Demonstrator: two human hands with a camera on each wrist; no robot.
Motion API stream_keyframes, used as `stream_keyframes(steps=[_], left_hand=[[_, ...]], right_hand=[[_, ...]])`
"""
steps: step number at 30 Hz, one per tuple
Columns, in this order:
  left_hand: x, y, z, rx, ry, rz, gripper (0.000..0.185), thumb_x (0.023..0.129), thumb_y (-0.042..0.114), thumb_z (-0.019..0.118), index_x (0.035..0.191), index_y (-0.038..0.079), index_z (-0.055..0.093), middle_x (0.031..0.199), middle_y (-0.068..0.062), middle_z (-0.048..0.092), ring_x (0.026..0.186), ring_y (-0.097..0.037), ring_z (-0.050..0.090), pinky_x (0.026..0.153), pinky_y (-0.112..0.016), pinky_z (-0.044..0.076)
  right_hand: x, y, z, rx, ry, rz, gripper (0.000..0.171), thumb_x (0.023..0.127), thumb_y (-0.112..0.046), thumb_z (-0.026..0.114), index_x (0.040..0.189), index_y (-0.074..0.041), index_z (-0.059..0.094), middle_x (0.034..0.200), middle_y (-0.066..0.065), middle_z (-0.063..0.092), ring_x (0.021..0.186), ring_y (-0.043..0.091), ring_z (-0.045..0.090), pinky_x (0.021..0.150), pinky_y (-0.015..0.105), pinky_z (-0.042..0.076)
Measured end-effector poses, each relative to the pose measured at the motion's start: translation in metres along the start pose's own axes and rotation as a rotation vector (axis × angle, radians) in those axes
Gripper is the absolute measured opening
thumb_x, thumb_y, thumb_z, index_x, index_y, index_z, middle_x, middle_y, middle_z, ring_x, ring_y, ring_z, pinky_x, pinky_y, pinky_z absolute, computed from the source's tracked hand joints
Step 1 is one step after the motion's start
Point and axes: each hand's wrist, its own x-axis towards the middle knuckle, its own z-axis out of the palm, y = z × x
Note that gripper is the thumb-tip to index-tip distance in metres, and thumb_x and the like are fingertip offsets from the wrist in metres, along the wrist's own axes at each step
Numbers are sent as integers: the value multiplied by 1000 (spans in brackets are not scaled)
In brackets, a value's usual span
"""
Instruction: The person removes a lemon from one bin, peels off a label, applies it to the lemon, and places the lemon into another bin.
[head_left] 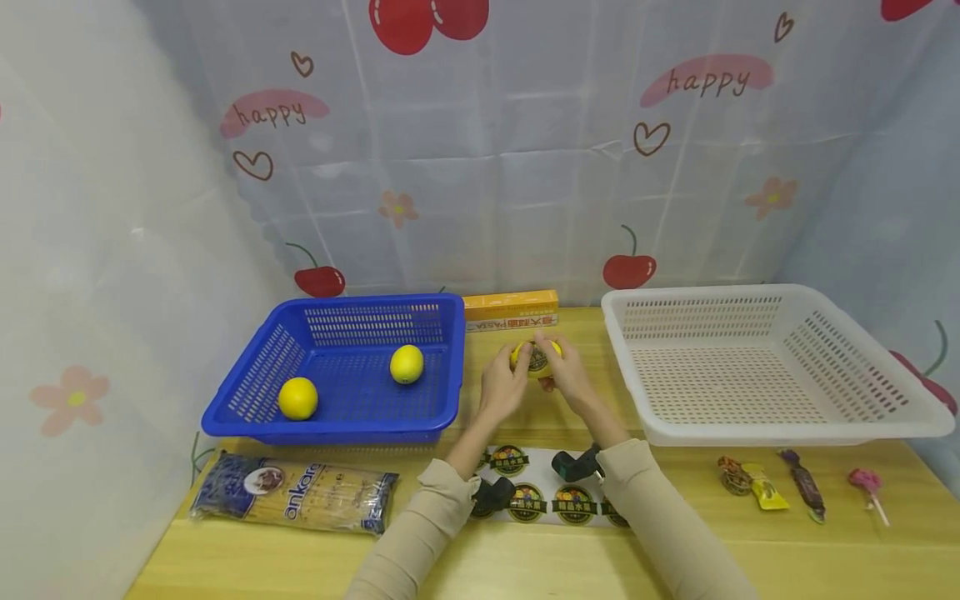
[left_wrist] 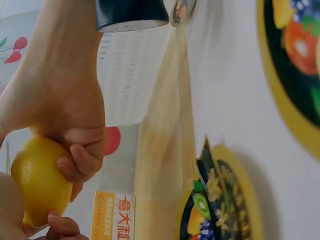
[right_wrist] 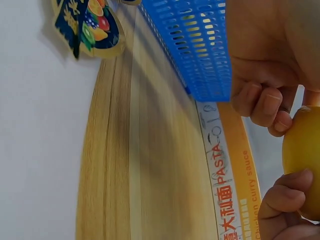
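Fingers of both hands, left (head_left: 504,385) and right (head_left: 572,373), curl around a stickered lemon (head_left: 536,357) at frame centre, between the baskets.

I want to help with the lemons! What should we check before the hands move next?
1. Lemon held by both the left hand and the right hand: ok.
2. Sticker on that lemon: ok, a dark round label shows in the head view.
3. White basket has room: ok, nothing in it.
4. Blue basket holds two more lemons: ok.
5. Sticker sheet within reach by the wrists: ok.
6. Sticker pressed flat: cannot tell.
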Motion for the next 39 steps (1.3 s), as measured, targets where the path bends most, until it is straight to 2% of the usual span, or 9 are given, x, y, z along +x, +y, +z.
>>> stream_keyframes(steps=[7, 12, 16, 22, 25, 29, 32, 36, 39], left_hand=[[-2, -3, 6, -37, 116, 40, 48, 103, 35, 31, 113, -2, 60, 53, 2, 41, 40, -5, 31, 39, -19, 27], [-5, -5, 8, -76, 190, 93, 40, 104, 27, 33, 95, -1, 60, 49, 4, 33, 37, -2, 24, 36, -18, 23], [-5, -5, 9, -85, 219, 104, 39, 104, 24, 32, 77, 3, 51, 51, 5, 28, 38, -1, 21, 38, -17, 20], [-5, -4, 10, -97, 243, 115, 40, 104, 25, 31, 72, 6, 47, 51, 5, 27, 39, -1, 21, 39, -17, 21], [-5, -4, 10, -104, 257, 121, 38, 104, 20, 32, 69, 8, 42, 51, 6, 27, 40, -2, 21, 40, -17, 20], [-7, -1, 7, -105, 239, 101, 37, 103, 12, 34, 66, 9, 38, 52, 5, 27, 41, -4, 21, 40, -18, 20], [-9, 5, -2, -122, 182, 63, 35, 102, 10, 34, 70, 4, 46, 51, 0, 36, 40, -4, 28, 39, -17, 25], [-16, 16, -16, -141, 95, 22, 35, 103, 13, 32, 92, -5, 60, 57, -11, 56, 38, -5, 42, 36, -17, 35], [-23, 25, -28, -136, 68, 48, 35, 103, 16, 33, 109, -8, 57, 64, -14, 62, 38, -6, 48, 35, -20, 38]], right_hand=[[4, 11, 5, -29, 61, -42, 45, 96, -37, 49, 117, 2, 49, 76, 7, 54, 49, 14, 47, 45, 27, 41], [4, 14, 11, -9, 111, -62, 44, 95, -36, 52, 113, 5, 51, 73, 6, 54, 47, 16, 47, 44, 29, 42], [4, 16, 13, -12, 140, -72, 42, 96, -35, 49, 110, 5, 53, 69, 5, 53, 47, 18, 47, 43, 30, 42], [6, 18, 14, -46, 175, -118, 42, 100, -33, 41, 107, 7, 54, 64, 4, 52, 44, 12, 45, 41, 24, 40], [5, 17, 14, -84, 206, -149, 40, 101, -28, 38, 104, 8, 55, 59, 3, 52, 41, 15, 46, 39, 23, 39], [3, 15, 14, -135, 230, -190, 39, 101, -23, 36, 100, 10, 56, 56, 4, 51, 40, 19, 46, 37, 20, 38], [2, 13, 13, -141, 241, -198, 39, 101, -22, 34, 94, 10, 56, 57, 4, 49, 40, 15, 44, 37, 19, 37], [0, 6, 10, -106, 240, -124, 40, 101, -25, 31, 90, 6, 53, 61, 5, 49, 43, 10, 44, 40, 20, 40], [-1, -3, 4, -63, 236, -40, 40, 100, -29, 30, 94, 3, 54, 66, 5, 51, 45, 10, 46, 42, 21, 42]])
